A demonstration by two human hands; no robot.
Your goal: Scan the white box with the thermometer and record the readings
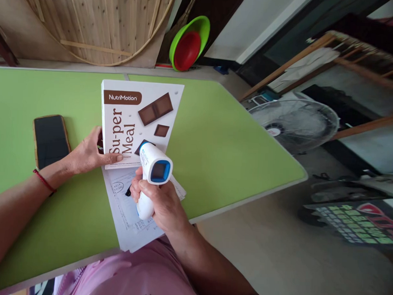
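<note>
The left hand point(88, 152) grips a white box point(139, 124) by its lower left corner, thumb laid flat on the front and the fingers mostly hidden behind the side edge. The box is above the green table point(235, 140), its front turned toward the camera, showing a brown label that reads NutriMotion, the words Su-per Meal running sideways, and 3 pictured chocolate pieces, the lowest partly covered. In front of that lower part, the right hand point(165, 202) is closed around the handle of a white and blue handheld thermometer point(147, 161), whose small dark screen faces the person; whether its nose touches the box cannot be told. Under the box and the right hand lie papers point(124, 222) with handwriting, reaching the near table edge, and a small black object point(128, 191), too small to name, sits just beside the right fingers. A phone point(51, 140) in a brown-edged case lies face up, dark-screened, near the left wrist, which wears a red bracelet point(44, 181). A pink shirt point(130, 274) shows at the bottom. Beyond the table are a green basin point(203, 29) with a red basin point(187, 51) against it, a round wooden panel point(104, 24) and, to the right, a fan point(297, 121).
</note>
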